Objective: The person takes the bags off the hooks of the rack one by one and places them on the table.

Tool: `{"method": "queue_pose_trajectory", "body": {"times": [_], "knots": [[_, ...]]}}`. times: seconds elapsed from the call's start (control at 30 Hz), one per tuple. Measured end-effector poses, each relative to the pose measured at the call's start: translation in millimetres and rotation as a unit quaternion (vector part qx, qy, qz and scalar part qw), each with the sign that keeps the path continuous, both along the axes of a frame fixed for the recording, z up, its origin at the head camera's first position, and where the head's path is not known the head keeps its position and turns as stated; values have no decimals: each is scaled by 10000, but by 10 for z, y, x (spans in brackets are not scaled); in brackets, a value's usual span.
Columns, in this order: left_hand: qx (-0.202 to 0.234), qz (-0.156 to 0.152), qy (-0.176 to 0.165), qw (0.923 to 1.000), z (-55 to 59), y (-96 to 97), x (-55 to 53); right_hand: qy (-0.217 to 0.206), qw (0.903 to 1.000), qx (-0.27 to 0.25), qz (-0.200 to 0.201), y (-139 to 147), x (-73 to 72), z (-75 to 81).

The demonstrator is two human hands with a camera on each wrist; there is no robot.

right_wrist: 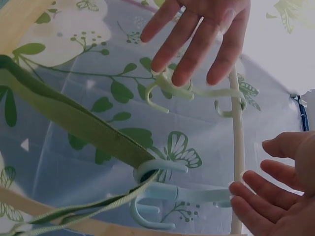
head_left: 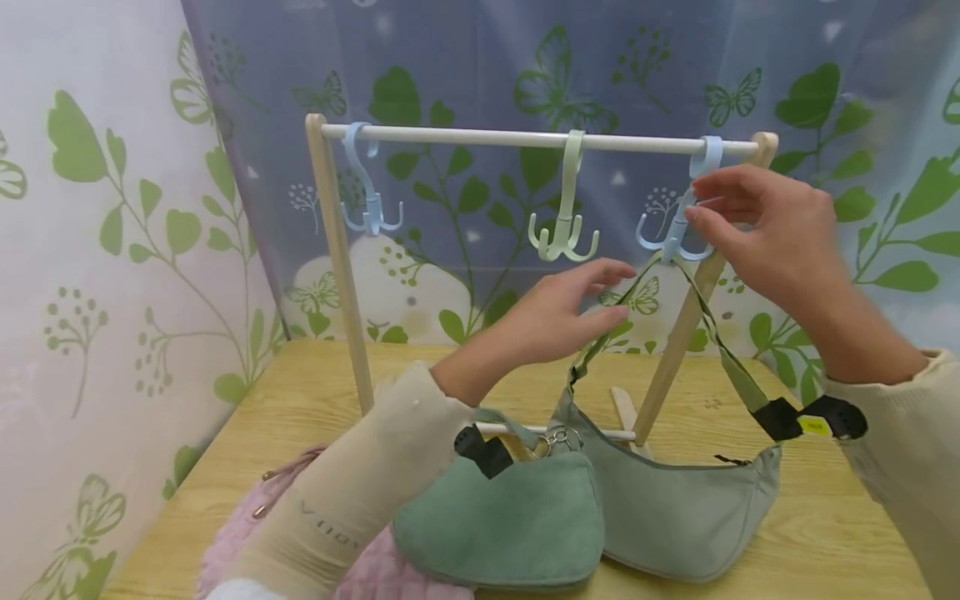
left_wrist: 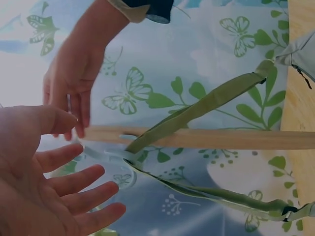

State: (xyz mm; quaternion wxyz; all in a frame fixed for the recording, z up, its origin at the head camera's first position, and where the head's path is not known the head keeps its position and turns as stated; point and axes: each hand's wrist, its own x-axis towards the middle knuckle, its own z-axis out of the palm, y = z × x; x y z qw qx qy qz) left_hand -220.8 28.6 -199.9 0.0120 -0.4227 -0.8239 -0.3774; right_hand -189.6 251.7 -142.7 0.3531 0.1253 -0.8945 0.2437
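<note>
A grey-green shoulder bag (head_left: 686, 517) has its green strap (right_wrist: 88, 115) looped over a prong of the right-hand blue hook (head_left: 678, 242). That hook hangs from the white rail of a small wooden rack. Beside the hook's stem is my right hand (head_left: 780, 229); in the right wrist view its fingers are spread loosely, with thumb and fingertips apart and nothing gripped. My left hand (head_left: 558, 312) is held left of the strap, and its fingers look straight and spread in the left wrist view (left_wrist: 74, 196). Whether its fingertips touch the strap is unclear.
A pale green hook (head_left: 566, 225) and another blue hook (head_left: 369, 200) hang along the rail (head_left: 465, 137). A darker green bag (head_left: 502, 525) lies before the rack, partly overlapping the grey-green one. A pink quilted bag (head_left: 240, 533) is partly behind my left sleeve. Patterned curtains stand behind.
</note>
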Motion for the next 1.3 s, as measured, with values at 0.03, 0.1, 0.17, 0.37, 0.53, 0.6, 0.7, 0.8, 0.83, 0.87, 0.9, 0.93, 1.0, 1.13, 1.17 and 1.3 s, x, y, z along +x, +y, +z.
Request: {"method": "queue_pose_trajectory", "body": {"times": [0.03,0.1,0.17,0.37,0.53,0.6,0.7,0.8,0.83,0.87,0.9,0.93,1.0,1.13,1.17,1.3], "knots": [[-5,47,-4,10000,-5,17,-13,101,9999,-47,16,3,-8,15],[-10,149,-55,9999,-14,48,-41,407,9992,12,35,-1,-32,49],[30,245,-127,9996,-20,76,-70,674,9976,117,75,-6,-70,83],[359,267,-459,9979,-34,164,-115,1205,9921,334,131,-13,-199,178],[586,277,-672,9956,-66,248,-140,966,9950,236,-18,33,-284,256],[674,324,-694,9948,-83,286,-165,783,9966,229,-69,69,-323,290],[787,411,-651,9939,-112,340,-211,518,9984,217,-78,137,-380,327],[850,521,-581,9933,-152,397,-268,279,9995,138,-64,207,-429,334],[843,567,-550,9933,-168,416,-289,234,9997,108,-43,227,-442,331],[828,628,-520,9932,-184,436,-312,218,9997,98,-32,243,-453,325],[779,720,-480,9932,-203,456,-342,211,9997,96,-16,256,-463,320],[722,814,-456,9930,-217,473,-364,194,9998,92,4,268,-472,316],[571,1015,-416,9923,-248,503,-411,232,9996,163,23,280,-491,306],[308,1278,-466,9902,-310,540,-480,232,9982,556,-72,305,-527,282],[275,1296,-481,9900,-328,547,-495,279,9971,696,-93,314,-536,274],[229,1333,-493,9896,-393,571,-544,634,9912,1155,-84,341,-570,225]]}}
